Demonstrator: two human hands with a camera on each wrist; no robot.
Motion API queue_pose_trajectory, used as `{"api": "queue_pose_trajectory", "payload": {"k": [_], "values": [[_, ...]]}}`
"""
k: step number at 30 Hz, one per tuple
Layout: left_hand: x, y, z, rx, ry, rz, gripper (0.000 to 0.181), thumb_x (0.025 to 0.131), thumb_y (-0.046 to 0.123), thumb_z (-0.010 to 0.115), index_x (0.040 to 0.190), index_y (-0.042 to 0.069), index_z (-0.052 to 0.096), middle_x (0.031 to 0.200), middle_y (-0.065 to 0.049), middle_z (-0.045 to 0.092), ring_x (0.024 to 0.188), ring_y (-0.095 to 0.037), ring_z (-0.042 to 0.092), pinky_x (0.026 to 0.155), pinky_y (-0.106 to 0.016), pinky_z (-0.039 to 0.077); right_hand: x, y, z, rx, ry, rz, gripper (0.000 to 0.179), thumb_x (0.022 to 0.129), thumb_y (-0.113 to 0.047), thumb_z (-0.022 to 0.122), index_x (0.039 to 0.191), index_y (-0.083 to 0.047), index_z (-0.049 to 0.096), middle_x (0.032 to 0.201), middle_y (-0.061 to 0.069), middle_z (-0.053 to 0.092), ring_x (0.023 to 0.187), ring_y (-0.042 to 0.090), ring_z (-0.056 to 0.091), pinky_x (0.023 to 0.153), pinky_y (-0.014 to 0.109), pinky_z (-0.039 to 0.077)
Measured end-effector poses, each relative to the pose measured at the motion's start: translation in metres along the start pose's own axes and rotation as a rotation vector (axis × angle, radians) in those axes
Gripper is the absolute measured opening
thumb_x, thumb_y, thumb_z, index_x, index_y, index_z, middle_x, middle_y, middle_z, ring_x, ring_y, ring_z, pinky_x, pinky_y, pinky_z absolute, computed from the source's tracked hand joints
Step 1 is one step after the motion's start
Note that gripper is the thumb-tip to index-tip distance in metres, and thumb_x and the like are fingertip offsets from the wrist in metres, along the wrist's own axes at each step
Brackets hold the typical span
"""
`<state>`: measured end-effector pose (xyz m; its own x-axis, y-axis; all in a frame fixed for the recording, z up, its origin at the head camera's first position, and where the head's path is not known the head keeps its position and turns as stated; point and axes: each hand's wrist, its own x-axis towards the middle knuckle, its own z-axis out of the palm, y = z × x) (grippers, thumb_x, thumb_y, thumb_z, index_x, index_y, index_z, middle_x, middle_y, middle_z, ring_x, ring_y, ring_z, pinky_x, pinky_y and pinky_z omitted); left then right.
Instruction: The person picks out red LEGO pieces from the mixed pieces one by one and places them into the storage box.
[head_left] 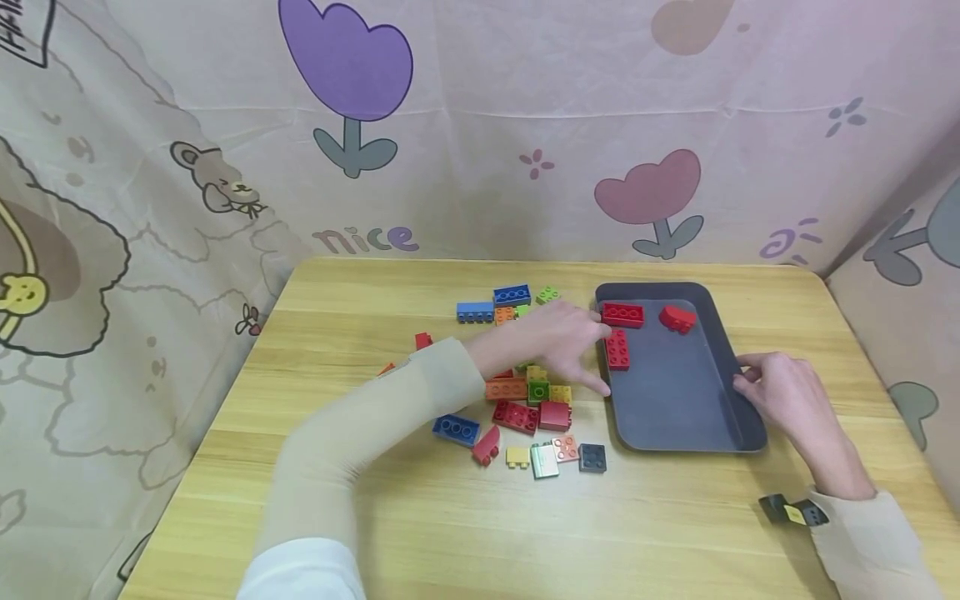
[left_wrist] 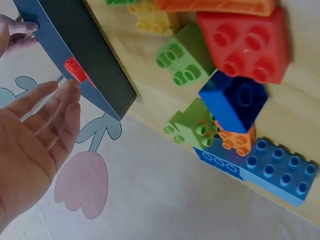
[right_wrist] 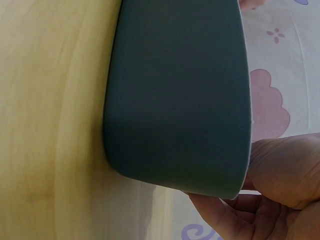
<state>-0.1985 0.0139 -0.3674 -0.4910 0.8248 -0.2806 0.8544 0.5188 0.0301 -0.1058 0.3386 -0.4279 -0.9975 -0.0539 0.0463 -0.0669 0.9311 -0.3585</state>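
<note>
A dark grey tray (head_left: 675, 400) lies on the table with three red toy bricks in it: two long ones (head_left: 623, 314) near its left rim and a rounded one (head_left: 678, 318) toward the back. My right hand (head_left: 789, 393) pinches the tray's right rim; the right wrist view shows that hand (right_wrist: 270, 200) at the tray wall (right_wrist: 180, 100). At the left rim is my left hand (head_left: 567, 340), its thumb and fingers spread and holding nothing. In the left wrist view its fingers (left_wrist: 50, 125) are loosely extended near the tray. Whether they touch the rim I cannot tell.
Left of the tray lies a loose group of mixed bricks, including an orange brick (head_left: 507, 389), a dark blue brick (head_left: 456, 429), a black brick (head_left: 592, 458) and a light blue brick (head_left: 476, 312). My left forearm crosses above some. A patterned cloth (head_left: 480, 183) hangs behind the table.
</note>
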Motion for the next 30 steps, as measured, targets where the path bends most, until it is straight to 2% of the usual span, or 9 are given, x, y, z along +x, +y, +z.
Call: {"api": "queue_pose_trajectory", "payload": {"k": [2,6,8,13,21,26,30], "values": [[-0.005,0.0,0.002,0.011,0.003,-0.003,0.096,0.088,0.083,0.06,0.154,0.014,0.053,0.157,-0.006,0.058,0.135,-0.024,0.065,0.085,-0.024,0.053,0.0,0.0,0.0,0.0,0.004,-0.002,0.034,0.088,-0.004,0.074,0.115,0.017,0.07,0.087,0.026,0.076,0.064,0.031,0.067,0.058,0.04,0.044],[-0.016,0.0,0.008,0.015,0.003,-0.01,0.096,0.087,0.085,0.059,0.154,0.016,0.054,0.157,-0.007,0.058,0.135,-0.026,0.065,0.075,-0.024,0.052,0.0,0.001,0.001,0.002,0.02,-0.016,0.033,0.087,-0.003,0.074,0.113,0.016,0.071,0.086,0.026,0.077,0.064,0.031,0.068,0.057,0.04,0.044],[-0.022,-0.001,0.012,0.012,0.005,-0.01,0.096,0.087,0.084,0.06,0.153,0.015,0.055,0.155,-0.007,0.06,0.133,-0.025,0.066,0.077,-0.025,0.054,0.001,0.001,0.001,0.004,0.027,-0.022,0.033,0.086,-0.003,0.073,0.112,0.016,0.071,0.086,0.026,0.077,0.063,0.03,0.068,0.056,0.04,0.043],[-0.038,-0.001,0.019,0.006,0.024,-0.001,0.091,0.087,0.082,0.062,0.149,0.016,0.059,0.15,-0.006,0.064,0.132,-0.025,0.067,0.095,-0.032,0.058,0.001,0.0,0.002,0.009,0.04,-0.032,0.032,0.085,-0.002,0.072,0.111,0.016,0.071,0.085,0.026,0.077,0.06,0.024,0.065,0.054,0.037,0.041],[-0.06,0.002,0.027,-0.002,0.037,0.009,0.089,0.086,0.082,0.064,0.147,0.018,0.062,0.141,-0.004,0.07,0.119,-0.02,0.07,0.083,-0.029,0.059,0.0,0.0,0.002,0.006,0.042,-0.04,0.032,0.085,-0.002,0.072,0.111,0.016,0.071,0.084,0.025,0.077,0.061,0.026,0.067,0.054,0.038,0.042],[-0.068,0.003,0.033,-0.016,0.05,0.01,0.085,0.087,0.079,0.064,0.146,0.018,0.063,0.14,-0.004,0.07,0.122,-0.021,0.07,0.096,-0.033,0.059,0.0,0.0,0.001,0.007,0.025,-0.027,0.033,0.086,-0.003,0.073,0.113,0.017,0.07,0.085,0.026,0.077,0.062,0.027,0.067,0.056,0.039,0.043],[-0.072,0.004,0.039,-0.01,0.064,0.005,0.08,0.089,0.077,0.065,0.144,0.018,0.066,0.134,-0.003,0.073,0.114,-0.018,0.071,0.085,-0.027,0.057,0.0,0.0,0.001,0.007,0.02,-0.024,0.034,0.086,-0.003,0.073,0.114,0.017,0.07,0.087,0.027,0.077,0.064,0.03,0.068,0.057,0.04,0.043]]}}
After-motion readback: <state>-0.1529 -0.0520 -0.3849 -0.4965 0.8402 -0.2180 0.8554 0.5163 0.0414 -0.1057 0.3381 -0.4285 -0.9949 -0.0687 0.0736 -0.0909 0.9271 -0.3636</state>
